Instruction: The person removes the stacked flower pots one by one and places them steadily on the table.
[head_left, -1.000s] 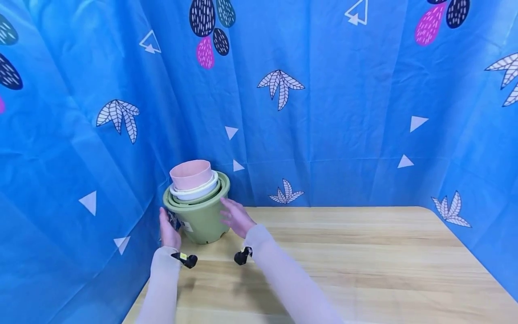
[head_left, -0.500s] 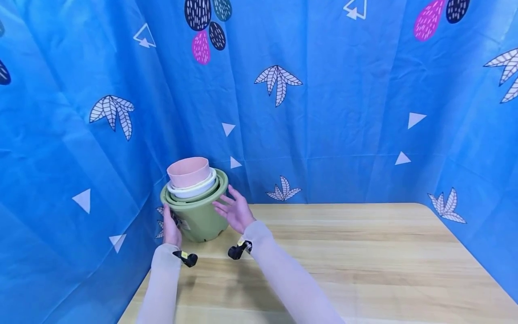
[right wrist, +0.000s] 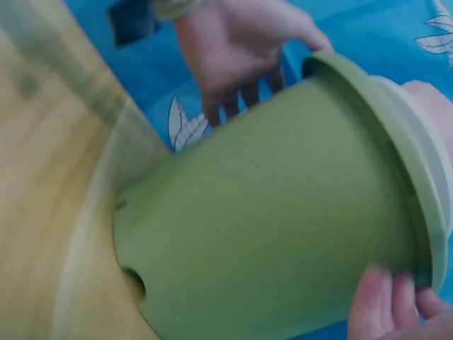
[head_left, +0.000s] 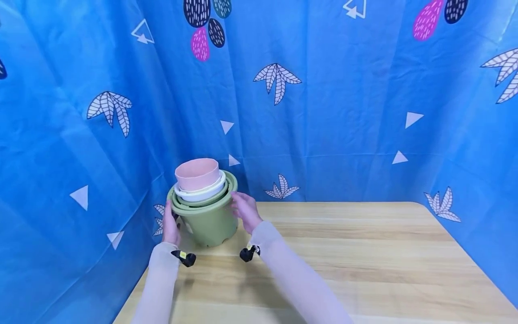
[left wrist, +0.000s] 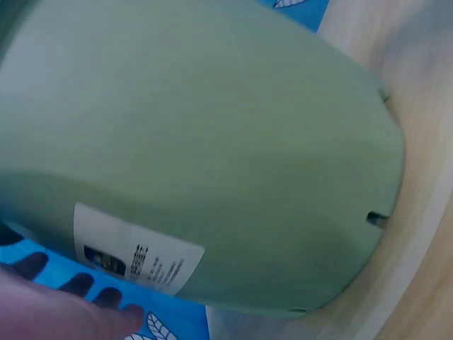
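Observation:
A large green flowerpot (head_left: 210,227) stands at the table's left end, near the curtain. Nested in it are a smaller green pot (head_left: 221,196), a white pot (head_left: 208,193) and a pink pot (head_left: 197,175) on top. My left hand (head_left: 171,227) holds the large pot's left side, thumb at the rim and fingers down along the wall. At the opposite side, my right hand (head_left: 247,211) grips just under the rim, its fingertips (right wrist: 379,283) against the wall. A white label (left wrist: 138,248) shows on the pot's side in the left wrist view, with notches along the base.
The pale wooden table (head_left: 344,256) stretches away to the right. Blue patterned curtain (head_left: 344,112) hangs behind it and at both sides, close to the left hand. A small black camera (head_left: 247,253) sits on the right wrist, another (head_left: 184,258) on the left.
My right hand has gone from spread fingers beside the flowerpot to gripping under its rim. The nested pots have shifted slightly right and nearer, away from the curtain corner, together with both hands.

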The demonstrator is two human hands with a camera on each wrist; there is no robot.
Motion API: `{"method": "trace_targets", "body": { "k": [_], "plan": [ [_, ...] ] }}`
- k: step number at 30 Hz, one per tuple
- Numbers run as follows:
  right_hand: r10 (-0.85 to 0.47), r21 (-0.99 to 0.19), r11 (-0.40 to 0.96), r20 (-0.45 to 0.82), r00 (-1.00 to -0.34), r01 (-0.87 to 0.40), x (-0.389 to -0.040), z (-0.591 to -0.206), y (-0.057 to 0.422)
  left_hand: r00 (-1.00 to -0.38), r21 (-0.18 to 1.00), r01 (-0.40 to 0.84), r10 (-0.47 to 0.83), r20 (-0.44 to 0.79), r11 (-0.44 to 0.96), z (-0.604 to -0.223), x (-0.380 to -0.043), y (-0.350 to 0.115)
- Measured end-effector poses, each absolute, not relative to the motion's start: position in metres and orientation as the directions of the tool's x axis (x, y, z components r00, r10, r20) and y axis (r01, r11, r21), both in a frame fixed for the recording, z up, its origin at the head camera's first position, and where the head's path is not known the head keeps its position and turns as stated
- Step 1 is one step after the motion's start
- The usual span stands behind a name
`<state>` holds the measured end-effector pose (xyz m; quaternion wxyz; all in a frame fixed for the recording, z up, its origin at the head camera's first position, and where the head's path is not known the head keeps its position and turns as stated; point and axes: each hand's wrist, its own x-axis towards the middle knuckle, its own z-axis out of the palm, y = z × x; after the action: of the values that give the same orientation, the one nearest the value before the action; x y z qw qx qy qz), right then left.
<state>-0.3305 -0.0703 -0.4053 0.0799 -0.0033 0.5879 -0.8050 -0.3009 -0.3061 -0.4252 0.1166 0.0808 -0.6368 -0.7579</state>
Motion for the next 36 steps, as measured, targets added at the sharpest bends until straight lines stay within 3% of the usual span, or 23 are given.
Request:
{"method": "trace_targets", "body": {
  "k": [3,8,16,27,36],
  "plan": [
    [-0.076,-0.979,-0.169,-0.098,-0.992,0.11,-0.337,-0.404,-0.073,-0.963,0.974,0.084,-0.267,0.025,-0.212,-0.431,-0.308,-0.313],
    [-0.12,-0.993,-0.025,-0.108,-0.987,0.112,-0.351,-0.412,-0.07,-0.975,0.96,0.102,-0.217,0.044,-0.26,-0.44,-0.323,-0.313],
    [-0.331,-0.984,-0.139,-0.058,-0.942,0.109,-0.368,-0.427,-0.077,-0.969,0.958,0.12,-0.239,0.057,-0.259,-0.443,-0.328,-0.314],
    [-0.309,-0.998,-0.035,-0.043,-0.95,0.056,-0.369,-0.432,-0.061,-0.971,0.982,0.006,-0.236,-0.04,-0.189,-0.443,-0.332,-0.303],
    [-0.296,-0.998,-0.057,-0.012,-0.955,0.03,-0.36,-0.438,-0.034,-0.982,0.978,0.035,-0.19,-0.005,-0.207,-0.448,-0.329,-0.277]
  ]
}}
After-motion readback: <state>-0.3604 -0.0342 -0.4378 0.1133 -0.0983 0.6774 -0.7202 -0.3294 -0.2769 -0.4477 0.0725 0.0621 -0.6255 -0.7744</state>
